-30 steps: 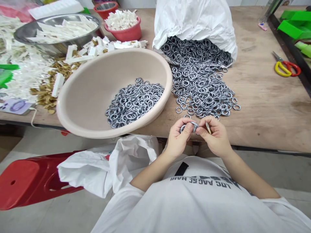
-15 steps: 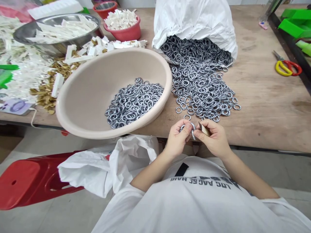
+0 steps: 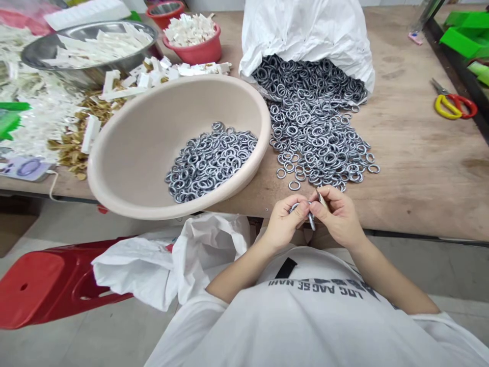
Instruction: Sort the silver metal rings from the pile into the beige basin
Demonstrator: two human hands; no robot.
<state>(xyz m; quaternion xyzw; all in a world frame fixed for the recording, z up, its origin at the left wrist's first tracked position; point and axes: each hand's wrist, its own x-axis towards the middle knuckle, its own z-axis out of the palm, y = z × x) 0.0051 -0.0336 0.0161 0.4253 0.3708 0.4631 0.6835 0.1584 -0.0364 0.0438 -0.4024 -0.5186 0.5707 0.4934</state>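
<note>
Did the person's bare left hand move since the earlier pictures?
Yes: the bare left hand has shifted slightly right and down in the picture, judged against the wide round beige plastic basin.

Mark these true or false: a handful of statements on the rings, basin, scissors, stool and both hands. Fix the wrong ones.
1. Loose metal rings spill from the white sack onto the table. True.
2. The beige basin is filled to the brim with rings. False: they lie in a heap on its right-hand side, covering only part of it.
3. The right hand holds a slim pointed piece. True; what it is can't be told.
4. The left hand lies flat on the table. False: it is curled in a pinch, and a ring hangs where the two hands meet.
5. The scissors lie to the right of the sack. True.
6. The red stool is at picture right. False: it is at lower left.
</note>
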